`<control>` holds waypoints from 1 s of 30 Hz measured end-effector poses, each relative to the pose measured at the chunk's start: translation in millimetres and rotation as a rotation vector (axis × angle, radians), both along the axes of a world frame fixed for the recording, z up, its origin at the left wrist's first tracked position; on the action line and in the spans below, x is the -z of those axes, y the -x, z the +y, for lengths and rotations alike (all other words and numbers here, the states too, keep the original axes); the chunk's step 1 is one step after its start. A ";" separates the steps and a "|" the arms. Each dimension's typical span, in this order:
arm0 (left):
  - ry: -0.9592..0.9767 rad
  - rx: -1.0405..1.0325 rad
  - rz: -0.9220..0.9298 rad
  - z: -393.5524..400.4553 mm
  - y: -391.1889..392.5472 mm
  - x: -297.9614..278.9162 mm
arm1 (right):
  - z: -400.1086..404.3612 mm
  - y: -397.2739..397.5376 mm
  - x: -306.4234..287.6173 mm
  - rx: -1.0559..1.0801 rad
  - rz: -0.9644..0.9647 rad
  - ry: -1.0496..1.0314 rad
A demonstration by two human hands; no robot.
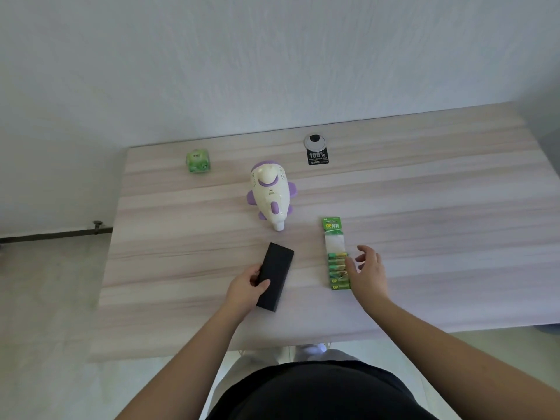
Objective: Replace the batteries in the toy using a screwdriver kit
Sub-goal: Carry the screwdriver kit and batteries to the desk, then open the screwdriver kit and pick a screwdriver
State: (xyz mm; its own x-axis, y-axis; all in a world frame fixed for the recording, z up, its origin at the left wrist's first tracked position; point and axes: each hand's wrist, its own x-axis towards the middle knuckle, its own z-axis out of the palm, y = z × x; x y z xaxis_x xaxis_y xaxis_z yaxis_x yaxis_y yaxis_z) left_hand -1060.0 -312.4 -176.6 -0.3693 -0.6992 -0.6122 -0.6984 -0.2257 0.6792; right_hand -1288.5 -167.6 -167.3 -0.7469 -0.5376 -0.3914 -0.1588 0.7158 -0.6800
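One white and purple toy lies near the middle of the pale wood-grain table, with one black rectangular case in front of it and one green strip pack of batteries to the right; about five cells show in the strip. One small green pack sits at the far left, and one black label lies below a round cable grommet. The left hand grips the case's left edge, thumb curled over the top. The right hand hovers with relaxed, spread fingers, its thumb touching the battery strip's right edge. A plain white wall stands behind the table, with light flooring below.
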 end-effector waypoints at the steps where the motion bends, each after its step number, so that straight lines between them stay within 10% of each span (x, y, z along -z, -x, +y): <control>1: 0.040 0.072 -0.019 -3.1 0.1 -1.5 | 0.6 -2.9 -3.5 0.016 -0.008 0.038; 12: 0.250 0.591 -0.237 -36.6 8.7 -3.5 | -9.7 -45.0 -13.9 -0.159 -0.298 0.053; 20: 0.477 0.401 -0.161 -58.3 -23.0 6.9 | -31.8 -70.8 -2.9 0.088 -0.320 0.001; 30: 0.054 0.356 -0.179 -44.0 -54.9 1.2 | -63.3 -92.1 0.9 0.111 -0.347 -0.056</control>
